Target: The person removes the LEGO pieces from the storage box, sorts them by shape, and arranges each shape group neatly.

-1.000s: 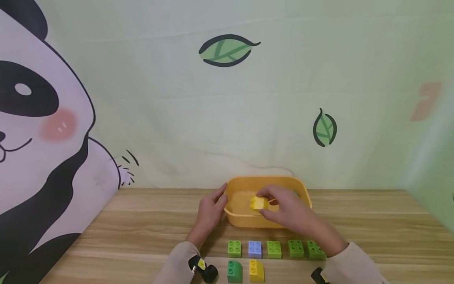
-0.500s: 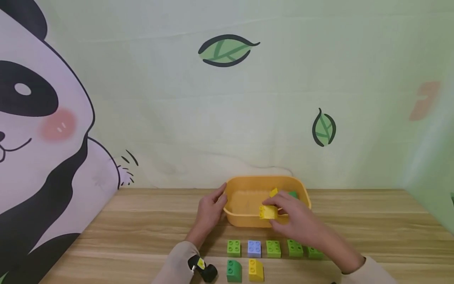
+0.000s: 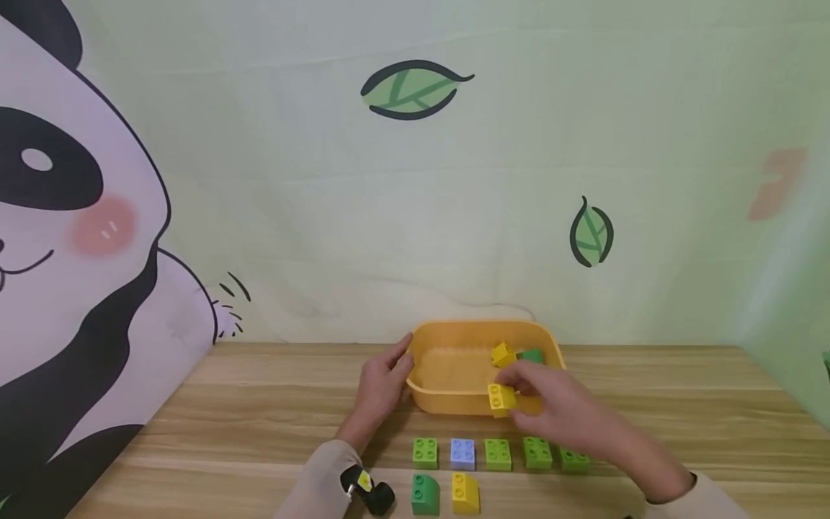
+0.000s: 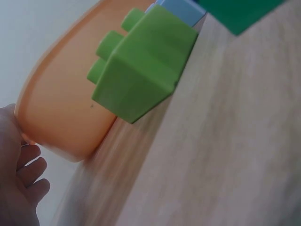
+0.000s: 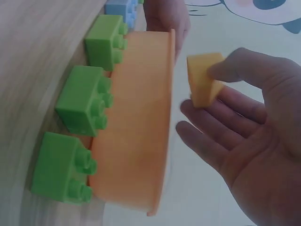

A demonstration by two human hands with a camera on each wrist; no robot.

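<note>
An orange plastic bin [image 3: 454, 404] stands on the wooden table against the back wall. My left hand [image 3: 381, 382] grips its left rim; in the left wrist view several curled fingers [image 4: 32, 172] show below the rim. Over the bin's front edge, my right hand [image 3: 560, 407] pinches a yellow toy brick [image 3: 498, 398] between thumb and fingers. The right wrist view shows that brick's sloped side [image 5: 201, 82]. Inside the bin, at its right, lie another yellow brick [image 3: 502, 355] and a green brick [image 3: 532, 356]. The bin's right front corner is hidden behind my right hand.
Before the bin runs a row of bricks: a light green one [image 3: 424, 453], a blue one [image 3: 462, 454] and several more green ones [image 3: 498, 455]. Nearer stand a dark green sloped brick [image 3: 425, 494] and a yellow sloped brick [image 3: 465, 494]. A panda-printed cloth hangs behind.
My right hand has moved right and toward me with the yellow brick, turning its studs more toward the camera. The bricks inside the bin have come into view. My left hand stays at the rim.
</note>
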